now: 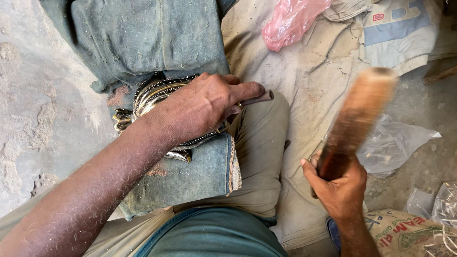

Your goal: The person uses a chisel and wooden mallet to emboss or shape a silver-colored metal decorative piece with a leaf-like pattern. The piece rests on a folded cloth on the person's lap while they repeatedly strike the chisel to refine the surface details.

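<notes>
Metalwork piece (157,95), shiny silver with beaded black-and-gold edging, sits on a folded bit of worn denim (195,166) laid over the person's thigh, pretty much left of centre in the view. Far left is just rough grey concrete floor (33,95), and more dusty denim (138,38) is draped above the piece. The left hand (204,104) comes in across it and is clamped down over the top, fingers curled tight around a short dark metal punch (257,98) whose end pokes out past the knuckles toward the right, so that hand pins the work and grips the tool at the same time. Where the working tip actually meets the metal I can't tell, the hand covers it. Moving right, khaki trousers (262,143), then a dirty cloth (309,81) spread on the ground with a pink plastic bag (290,19) up top. The right hand (340,188) is closed firmly around the bottom of a wooden mallet (357,119), which is raised and motion-blurred, well apart from the punch. Clear plastic (395,143) and a printed grain sack (404,235) lie at the far right. Progress-wise, my read is it's mid-job: the patterned borders look finished, but most of the surface is hidden, so how much is left is anyone's guess.
</notes>
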